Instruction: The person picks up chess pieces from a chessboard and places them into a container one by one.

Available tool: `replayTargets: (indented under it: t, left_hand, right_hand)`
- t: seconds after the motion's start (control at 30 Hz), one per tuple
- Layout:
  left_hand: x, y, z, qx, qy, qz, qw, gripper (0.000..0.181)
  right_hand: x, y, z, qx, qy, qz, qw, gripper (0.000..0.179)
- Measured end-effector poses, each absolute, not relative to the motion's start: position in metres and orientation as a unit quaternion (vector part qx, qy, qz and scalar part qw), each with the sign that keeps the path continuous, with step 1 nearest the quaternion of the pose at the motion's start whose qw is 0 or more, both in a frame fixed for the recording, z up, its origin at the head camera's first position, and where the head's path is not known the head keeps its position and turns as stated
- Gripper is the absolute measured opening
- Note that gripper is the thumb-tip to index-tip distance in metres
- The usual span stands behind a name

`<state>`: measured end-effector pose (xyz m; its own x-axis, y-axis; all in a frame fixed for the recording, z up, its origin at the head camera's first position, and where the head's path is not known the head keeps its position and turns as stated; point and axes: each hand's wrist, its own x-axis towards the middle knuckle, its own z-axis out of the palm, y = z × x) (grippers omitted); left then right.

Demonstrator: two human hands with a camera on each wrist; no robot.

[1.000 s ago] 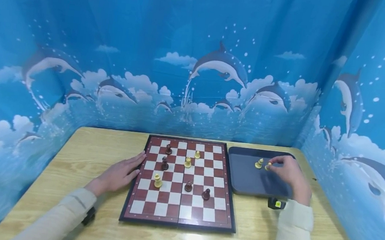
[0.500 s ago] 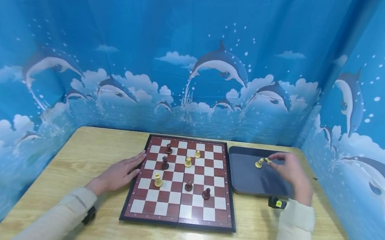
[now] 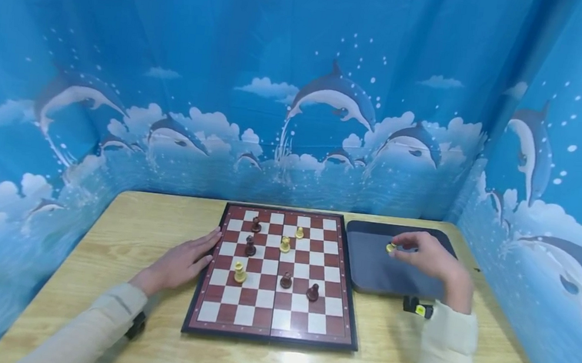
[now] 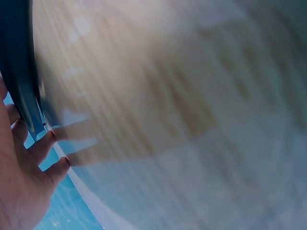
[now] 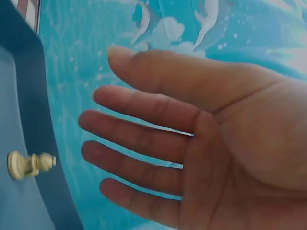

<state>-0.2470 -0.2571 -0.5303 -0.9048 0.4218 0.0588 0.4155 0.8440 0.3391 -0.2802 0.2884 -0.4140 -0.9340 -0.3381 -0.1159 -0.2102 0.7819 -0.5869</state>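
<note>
In the head view, my right hand hovers low over a dark grey tray. A cream chess piece shows in the gap between thumb and index fingertip. The right wrist view shows that hand with its fingers stretched and apart, nothing between them. There, a cream chess piece stands in the tray away from the fingertips; I cannot tell whether it is the same one. My left hand lies flat, fingertips on the left edge of the chessboard; the left wrist view shows its fingers at that dark edge.
Several dark chess pieces stand on the board, one of them a dark piece near its right side. A tall cream piece and two smaller cream ones share it. A dolphin-print curtain borders the wooden table.
My right hand has shifted left in the tray. The second cream piece, which it pinched by the fingertips earlier, is out of sight in the head view. The left hand has kept still.
</note>
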Motion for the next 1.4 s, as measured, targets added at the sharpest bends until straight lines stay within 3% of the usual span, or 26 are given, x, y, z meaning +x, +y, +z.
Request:
replayTargets:
  t: [0.23,0.7,1.4]
  left_hand:
    - [-0.246,-0.257,-0.529,0.217,0.960,0.176,0.011,0.059]
    - [-0.243,-0.256,-0.530,0.215,0.959,0.184,0.012,0.059]
    - [-0.245,-0.255,-0.527,0.214,0.959,0.186,0.011,0.059]
  right_hand:
    - [-0.277,0.270,-0.411,-0.182,0.918,-0.324,0.138,0.046]
    - [-0.290,0.217,-0.439,-0.310,0.828,-0.445,0.141,0.032]
    - [-0.271,0.181,-0.480,-0.420,0.773,-0.420,0.222,0.026]
